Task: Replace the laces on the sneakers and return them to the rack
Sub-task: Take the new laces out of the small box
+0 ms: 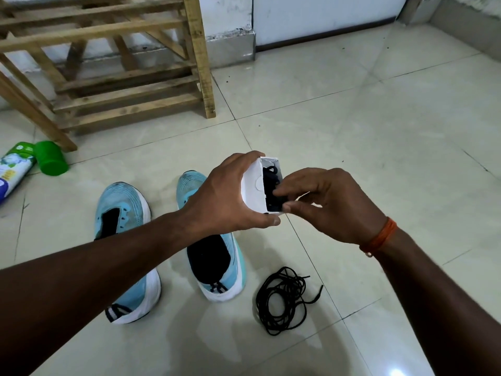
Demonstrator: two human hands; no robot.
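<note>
— What's under you?
— A floor [352, 126] of big glossy cream tiles. Thin dark grout lines run slantwise across my view, with a few dark specks here and there.
— And ahead?
— A white wall [325, 17] with a grey skirting [230, 51], grubby where the two meet. At my left a wooden slatted rack [130, 88] stands on the tiles, close to that wall.
— How's the light?
— Soft and even. One bright glint [398, 373] shows on the tiles low at my right.

Single wide-angle head view, forward and down onto tiled floor [352, 118]
</note>
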